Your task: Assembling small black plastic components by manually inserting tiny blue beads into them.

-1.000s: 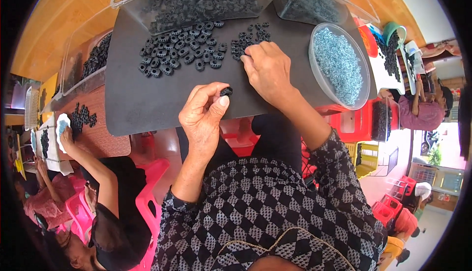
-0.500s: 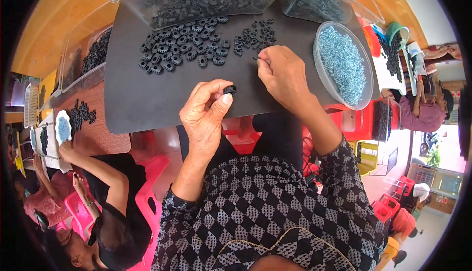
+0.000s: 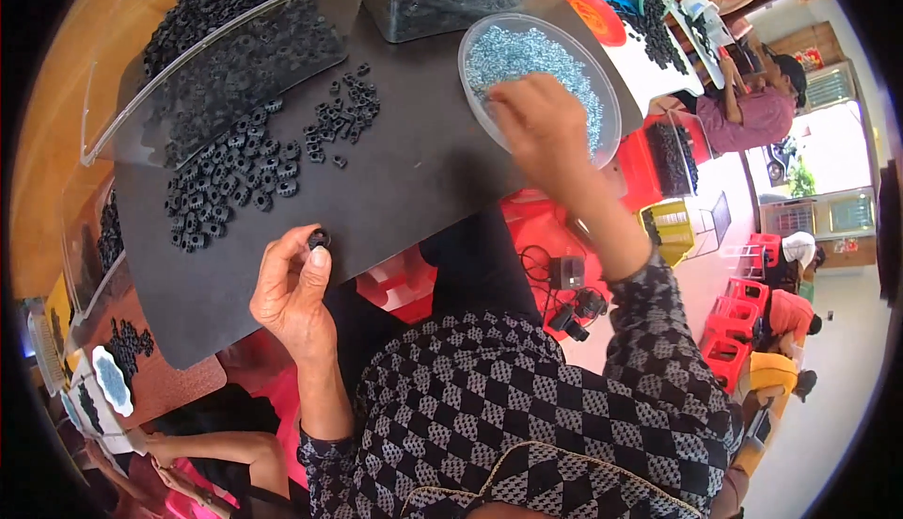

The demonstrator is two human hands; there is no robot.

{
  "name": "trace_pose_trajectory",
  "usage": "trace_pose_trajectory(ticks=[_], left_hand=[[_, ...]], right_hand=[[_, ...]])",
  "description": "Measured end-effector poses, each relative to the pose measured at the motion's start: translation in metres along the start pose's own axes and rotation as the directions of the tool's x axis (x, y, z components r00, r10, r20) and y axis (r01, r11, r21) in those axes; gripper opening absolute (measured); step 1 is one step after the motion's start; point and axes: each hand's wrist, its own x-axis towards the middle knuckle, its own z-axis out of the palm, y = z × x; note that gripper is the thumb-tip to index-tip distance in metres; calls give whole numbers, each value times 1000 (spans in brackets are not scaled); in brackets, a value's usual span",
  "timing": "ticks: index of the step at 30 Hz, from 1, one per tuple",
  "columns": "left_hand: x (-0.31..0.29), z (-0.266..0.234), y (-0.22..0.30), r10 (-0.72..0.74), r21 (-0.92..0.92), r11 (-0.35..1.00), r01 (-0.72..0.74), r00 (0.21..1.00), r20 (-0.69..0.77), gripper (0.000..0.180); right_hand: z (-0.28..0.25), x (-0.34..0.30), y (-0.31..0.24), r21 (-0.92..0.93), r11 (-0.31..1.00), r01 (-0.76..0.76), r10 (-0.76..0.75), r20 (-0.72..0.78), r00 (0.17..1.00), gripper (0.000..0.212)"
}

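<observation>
My left hand pinches a small black plastic part between thumb and fingers, just off the table's front edge. On the right, my right hand is over a round clear tub full of small shiny light-blue pieces. Its fingers are drawn together and point down at the pieces; whether something is between the fingertips is hidden. Left of centre on the table lies a spread of black plastic parts. A smaller group of little black parts lies closer to the tub.
Large clear bins of black parts stand along the dark table's far side. A person's arm is at the lower left, near a brown table. Red stools and other seated people are at the right.
My right hand has moved from the small black parts to the tub of light-blue pieces. My left hand keeps its black part. The whole view has turned toward the right.
</observation>
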Motion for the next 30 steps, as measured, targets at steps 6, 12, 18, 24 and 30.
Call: trace_pose_trajectory(ticks=[6,12,18,24,30], left_hand=[[2,0,-6,49,2,999,-49,998,32,21],[-1,3,-4,52,56,997,-54,998,23,19],[0,-1,-5,56,65,996,-59,998,43,20],[3,0,2,31,45,998,-33,998,53,18],[-1,6,4,-109,-184,976,121,991,74,20]], right_hand=[[-13,-18,37,89,957,-277,232,338,912,10],[3,-20,47,-142,987,-71,123,410,904,9],[-5,-18,40,-58,991,-124,137,343,929,10],[-16,-9,30,99,961,-257,216,307,927,9],[-9,11,-62,493,842,-219,58,321,945,13]])
